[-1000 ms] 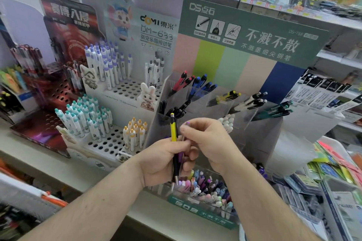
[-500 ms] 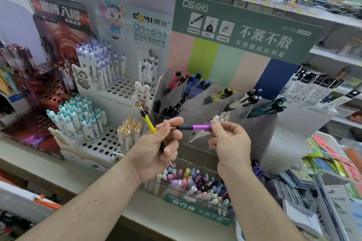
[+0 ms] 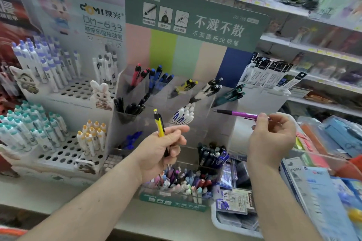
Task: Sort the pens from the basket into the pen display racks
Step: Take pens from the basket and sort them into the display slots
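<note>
My left hand grips a yellow pen that stands upright, its cap end up. My right hand pinches the rear end of a purple pen, which lies level with its dark tip pointing left. Both hands hover in front of the clear tiered pen rack under the green sign. The rack's pockets hold red, blue, yellow, black-and-white, teal and black pens. A clear tray of mixed pens sits at the rack's foot, below my left hand.
A white peg-hole rack with white-bodied pens stands at the left. Boxed refills and packets fill a white bin at the lower right. Hanging packets and store shelves are at the right. The counter edge runs along the front.
My right hand drew the purple pen away from the left hand and carried it right. The left hand kept the yellow pen and tipped it upright. The camera moved closer.
</note>
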`<state>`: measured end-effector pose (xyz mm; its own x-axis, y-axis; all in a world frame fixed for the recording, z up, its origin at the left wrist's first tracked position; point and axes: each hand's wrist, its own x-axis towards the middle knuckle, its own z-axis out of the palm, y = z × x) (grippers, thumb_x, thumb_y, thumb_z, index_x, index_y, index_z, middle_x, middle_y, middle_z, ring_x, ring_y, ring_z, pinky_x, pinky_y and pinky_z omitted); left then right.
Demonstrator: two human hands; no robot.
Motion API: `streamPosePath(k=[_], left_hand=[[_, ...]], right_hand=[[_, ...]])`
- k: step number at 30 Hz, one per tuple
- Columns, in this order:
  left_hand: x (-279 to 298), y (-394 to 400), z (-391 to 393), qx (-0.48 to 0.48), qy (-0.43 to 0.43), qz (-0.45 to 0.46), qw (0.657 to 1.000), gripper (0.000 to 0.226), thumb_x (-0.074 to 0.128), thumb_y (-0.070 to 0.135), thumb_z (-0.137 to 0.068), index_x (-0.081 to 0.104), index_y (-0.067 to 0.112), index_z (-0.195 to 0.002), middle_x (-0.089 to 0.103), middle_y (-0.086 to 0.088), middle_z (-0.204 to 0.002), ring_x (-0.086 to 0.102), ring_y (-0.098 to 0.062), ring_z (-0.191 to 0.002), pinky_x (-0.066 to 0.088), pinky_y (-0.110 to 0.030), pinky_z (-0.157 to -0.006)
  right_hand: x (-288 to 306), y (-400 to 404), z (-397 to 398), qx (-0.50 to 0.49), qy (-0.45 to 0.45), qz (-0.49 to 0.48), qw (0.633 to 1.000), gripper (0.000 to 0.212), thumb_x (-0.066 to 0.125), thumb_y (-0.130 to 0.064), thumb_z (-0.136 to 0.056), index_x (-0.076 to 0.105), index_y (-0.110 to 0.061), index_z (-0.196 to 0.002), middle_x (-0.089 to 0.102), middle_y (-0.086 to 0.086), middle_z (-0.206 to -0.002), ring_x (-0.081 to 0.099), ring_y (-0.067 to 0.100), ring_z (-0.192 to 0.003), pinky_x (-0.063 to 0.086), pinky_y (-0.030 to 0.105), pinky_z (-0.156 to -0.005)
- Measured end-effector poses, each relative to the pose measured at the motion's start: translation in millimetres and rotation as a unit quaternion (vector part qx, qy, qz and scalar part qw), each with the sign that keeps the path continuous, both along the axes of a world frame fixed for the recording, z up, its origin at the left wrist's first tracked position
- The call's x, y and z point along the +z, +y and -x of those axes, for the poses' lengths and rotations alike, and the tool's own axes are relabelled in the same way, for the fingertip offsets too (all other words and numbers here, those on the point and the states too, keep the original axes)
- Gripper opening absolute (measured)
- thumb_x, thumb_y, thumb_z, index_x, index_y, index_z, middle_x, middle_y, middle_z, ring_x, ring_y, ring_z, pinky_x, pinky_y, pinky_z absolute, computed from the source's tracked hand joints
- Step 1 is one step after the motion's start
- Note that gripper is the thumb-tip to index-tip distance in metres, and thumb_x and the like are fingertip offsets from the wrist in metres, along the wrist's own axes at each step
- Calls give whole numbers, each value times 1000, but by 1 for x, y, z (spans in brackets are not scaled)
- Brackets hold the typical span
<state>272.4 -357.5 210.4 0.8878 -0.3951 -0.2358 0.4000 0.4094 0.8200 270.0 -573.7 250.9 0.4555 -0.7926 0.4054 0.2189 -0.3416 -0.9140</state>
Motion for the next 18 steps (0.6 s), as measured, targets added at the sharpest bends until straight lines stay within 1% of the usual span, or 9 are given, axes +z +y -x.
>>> streamPosePath(k=[2,3,4,6,7,10,13,16,18], left_hand=[[0,-3,0,-3,-1,-5,1000,24,48,9,-100,68,8,-112,61,-2,-73,41,-9,-50,22,-21,-45],[0,-4,0,-4,-1,-8,1000,23,48,8,-99,68,8,-111,61,-2,-73,41,-9,-50,22,-21,-45],[0,-4,0,-4,-2,-10,1000,22,49,8,-99,69,8,-110,61,-2,-73,42,-9,-50,22,-21,-45],[0,-3,1,-3,-1,-11,1000,22,49,6,-99,69,8,-106,61,-2,-72,42,-9,-49,21,-21,-45],[-1,-2,1,-3,-1,-14,1000,22,49,5,-98,70,9,-105,61,-2,-72,42,-9,-49,21,-21,-45],[-3,0,2,-4,-2,-27,1000,21,49,4,-99,69,8,-104,61,-2,-72,43,-9,-50,22,-20,-44],[-3,2,3,-4,-5,-38,999,21,49,4,-99,69,7,-105,60,-2,-72,43,-9,-50,22,-21,-46],[-3,3,5,-5,-7,-48,999,21,49,4,-99,69,8,-105,61,-1,-72,43,-9,-51,22,-22,-47],[-2,4,6,-10,-10,-55,998,21,49,4,-99,68,8,-106,61,-1,-72,43,-9,-52,22,-21,-46]], right_hand=[[-4,-5,0,-16,31,52,998,14,67,-15,-92,54,-20,-89,56,-13,-75,58,5,-67,43,7,-64],[-7,-6,-1,-16,48,74,996,13,67,-15,-92,54,-18,-92,55,-14,-75,55,2,-66,39,4,-61],[-11,-6,-2,-10,65,93,993,12,66,-15,-92,55,-18,-93,56,-11,-75,55,6,-66,37,4,-60],[-19,-2,-4,9,106,128,986,9,67,-17,-92,59,-17,-96,59,-5,-79,56,15,-71,39,17,-65],[-23,0,-6,20,123,142,982,8,68,-17,-92,62,-15,-97,60,-4,-80,56,17,-73,39,22,-69],[-34,5,-13,52,154,181,970,7,72,-16,-89,69,-11,-93,60,-4,-80,57,18,-74,39,25,-70],[-43,5,-17,58,165,226,958,5,75,-14,-85,70,-13,-87,57,-2,-86,58,24,-79,38,28,-70],[-46,3,-20,60,180,224,956,8,76,-15,-83,71,-15,-89,56,-1,-92,58,28,-85,42,32,-73],[-44,3,-19,55,173,226,957,12,76,-13,-83,71,-13,-94,56,0,-95,58,29,-87,43,32,-75]])
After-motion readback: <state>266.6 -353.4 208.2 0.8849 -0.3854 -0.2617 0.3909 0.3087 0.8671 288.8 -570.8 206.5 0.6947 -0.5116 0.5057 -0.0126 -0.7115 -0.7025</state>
